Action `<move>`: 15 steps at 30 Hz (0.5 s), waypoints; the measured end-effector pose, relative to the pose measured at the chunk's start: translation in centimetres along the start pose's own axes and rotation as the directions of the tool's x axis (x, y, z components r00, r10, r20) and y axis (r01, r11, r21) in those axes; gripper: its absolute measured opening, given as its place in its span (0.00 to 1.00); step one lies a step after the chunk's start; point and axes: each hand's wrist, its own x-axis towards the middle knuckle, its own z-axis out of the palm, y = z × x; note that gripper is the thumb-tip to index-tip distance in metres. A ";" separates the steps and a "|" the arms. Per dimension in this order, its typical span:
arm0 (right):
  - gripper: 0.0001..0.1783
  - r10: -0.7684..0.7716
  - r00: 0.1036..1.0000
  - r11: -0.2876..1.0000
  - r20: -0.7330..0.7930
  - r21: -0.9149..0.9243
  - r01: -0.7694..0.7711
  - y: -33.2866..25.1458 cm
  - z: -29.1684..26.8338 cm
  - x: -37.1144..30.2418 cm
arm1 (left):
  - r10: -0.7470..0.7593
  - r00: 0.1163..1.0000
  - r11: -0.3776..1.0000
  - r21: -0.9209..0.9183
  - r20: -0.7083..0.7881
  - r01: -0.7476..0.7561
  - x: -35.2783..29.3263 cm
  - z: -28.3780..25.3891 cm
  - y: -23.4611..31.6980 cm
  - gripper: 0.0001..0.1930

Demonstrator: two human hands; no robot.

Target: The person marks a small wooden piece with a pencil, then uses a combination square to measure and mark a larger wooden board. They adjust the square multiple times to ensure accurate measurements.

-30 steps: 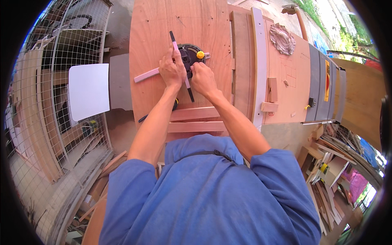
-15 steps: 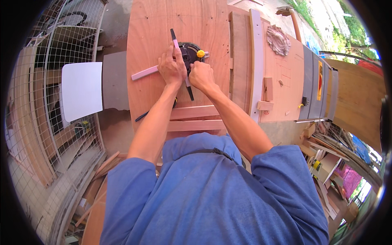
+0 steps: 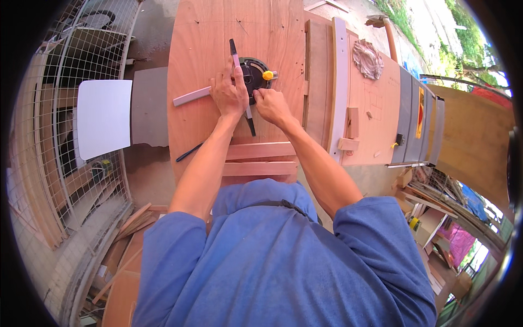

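L hand point(image 3: 229, 95): fingers part-spread over blk-tipped bar point(image 3: 236, 60) | R hand point(image 3: 272, 104): fingers curled at blk gauge point(image 3: 256, 82) | grips: can't tell

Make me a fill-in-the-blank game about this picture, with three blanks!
1. Beside the bare left hand and the bare right hand, a half-round black tool has a ____ knob.
2. The person's short-sleeved cloth shirt is ____.
3. The white rectangular panel with rounded corners is on the picture's ____ side.

Missing words: yellow; blue; left.
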 end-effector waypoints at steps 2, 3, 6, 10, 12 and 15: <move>0.21 -0.058 0.998 0.997 -0.016 0.050 0.059 0.0 -0.1 -0.2 | 0.005 1.000 1.000 -0.002 -0.026 -0.005 0.0 0.2 -0.2 0.27; 0.22 -0.034 0.999 0.996 -0.017 0.076 0.035 0.0 0.0 -0.2 | 0.002 1.000 1.000 -0.011 -0.029 -0.002 0.0 0.2 -0.1 0.27; 0.22 0.011 1.000 0.992 -0.026 0.128 -0.007 -0.1 0.2 -0.3 | -0.020 1.000 0.999 -0.040 -0.013 0.019 0.1 0.0 0.2 0.26; 0.22 0.012 0.999 0.987 -0.034 0.158 -0.006 -0.3 0.3 -0.5 | -0.048 0.998 0.998 -0.045 0.042 0.050 0.0 -0.2 0.1 0.25; 0.21 0.009 0.999 0.986 -0.042 0.170 -0.002 -0.2 0.3 -0.5 | -0.042 0.998 0.998 -0.034 0.041 0.043 -0.1 -0.1 0.0 0.25; 0.21 0.002 0.998 0.988 -0.060 0.154 0.007 -0.1 0.6 -0.5 | -0.020 1.000 0.999 -0.033 0.019 0.020 -0.2 0.0 -0.1 0.25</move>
